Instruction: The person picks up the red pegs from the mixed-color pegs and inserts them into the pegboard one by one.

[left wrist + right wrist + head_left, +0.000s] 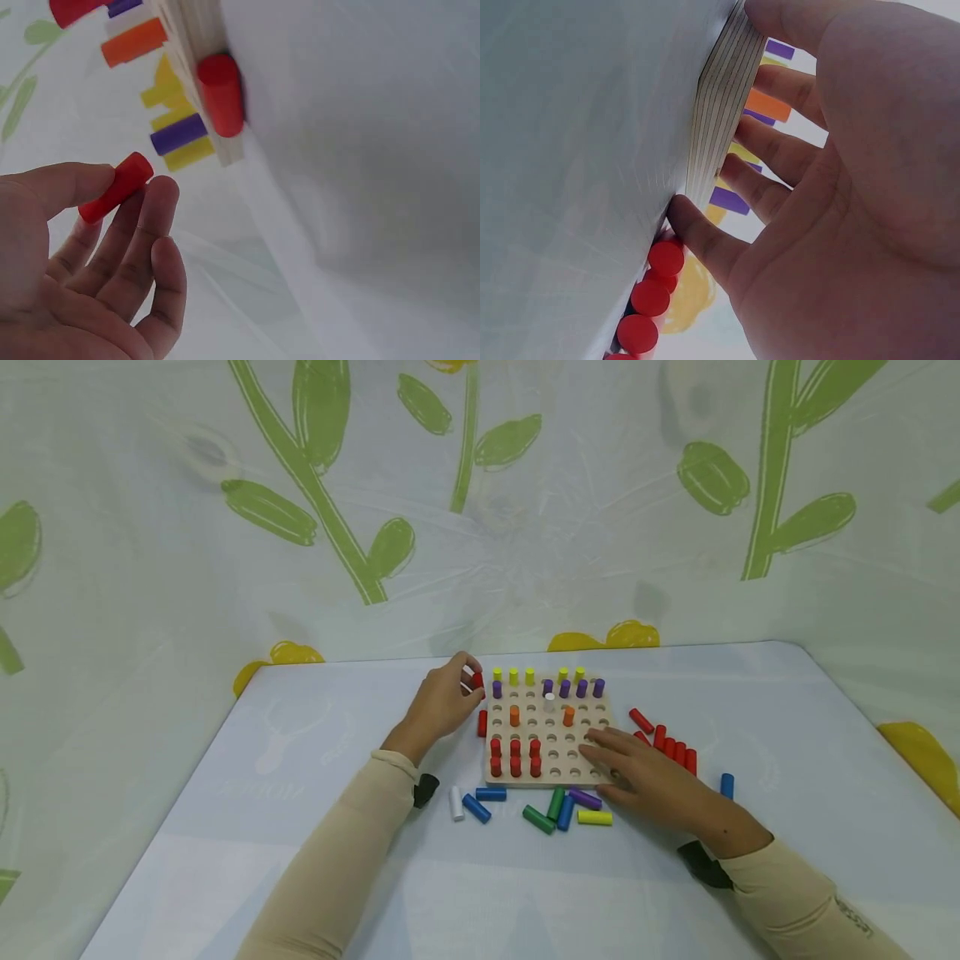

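Observation:
My left hand [441,697] pinches a red peg [118,187] between thumb and fingers, just off the far left corner of a wooden pegboard [547,783]. My right hand [656,787] rests on the board's right side with fingers spread. In the right wrist view, its fingertips lie along the board's layered edge [724,97]. Yellow pegs [529,677] stand in the back row, purple pegs [582,688] in the row before it. A white peg [549,702] and two orange pegs [514,717] stand mid-board. Several red pegs [515,767] fill holes at the near left.
Another red peg [482,723] lies against the board's left side. Loose blue [477,808], white [456,803], green [539,819], purple [585,799] and yellow [595,817] pegs lie in front. More red pegs [680,752] and a blue one lie at the right.

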`<state>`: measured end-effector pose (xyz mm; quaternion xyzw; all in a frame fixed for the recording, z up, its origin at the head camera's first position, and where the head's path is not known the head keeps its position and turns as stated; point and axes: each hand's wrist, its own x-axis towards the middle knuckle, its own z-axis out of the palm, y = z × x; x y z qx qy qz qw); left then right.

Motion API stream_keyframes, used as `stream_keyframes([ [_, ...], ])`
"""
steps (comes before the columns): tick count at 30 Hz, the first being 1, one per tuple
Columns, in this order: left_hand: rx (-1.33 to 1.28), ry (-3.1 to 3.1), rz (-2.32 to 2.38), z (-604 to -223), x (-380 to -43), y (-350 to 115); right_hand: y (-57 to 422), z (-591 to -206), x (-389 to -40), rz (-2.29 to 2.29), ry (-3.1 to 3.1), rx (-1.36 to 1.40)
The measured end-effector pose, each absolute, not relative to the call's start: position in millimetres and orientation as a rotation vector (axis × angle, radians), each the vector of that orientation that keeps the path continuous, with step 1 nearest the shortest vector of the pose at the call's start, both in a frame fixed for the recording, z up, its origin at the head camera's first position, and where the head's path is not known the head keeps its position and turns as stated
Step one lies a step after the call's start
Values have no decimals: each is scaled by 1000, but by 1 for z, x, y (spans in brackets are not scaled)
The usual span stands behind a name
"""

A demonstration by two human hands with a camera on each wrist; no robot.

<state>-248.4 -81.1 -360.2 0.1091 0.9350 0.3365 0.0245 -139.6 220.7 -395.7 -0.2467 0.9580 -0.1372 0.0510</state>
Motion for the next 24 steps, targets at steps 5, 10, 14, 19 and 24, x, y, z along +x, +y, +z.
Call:
stream_keyframes([
  [5,365,2876,1101,-354,-237,-74,220,-395,-140,-415,2913,-754],
  [10,432,2864,1141,-350,-226,-68,219,-394,-140,-408,2910,-754],
  [14,523,2869,1149,-348,-218,-64,219,-394,-139,-408,2905,-754],
  [19,591,2862,1132,-344,-209,-57,220,-394,-139,-409,2905,-767],
  [24,640,2850,1124,-340,-204,-52,221,-394,-140,-404,2903,-767],
])
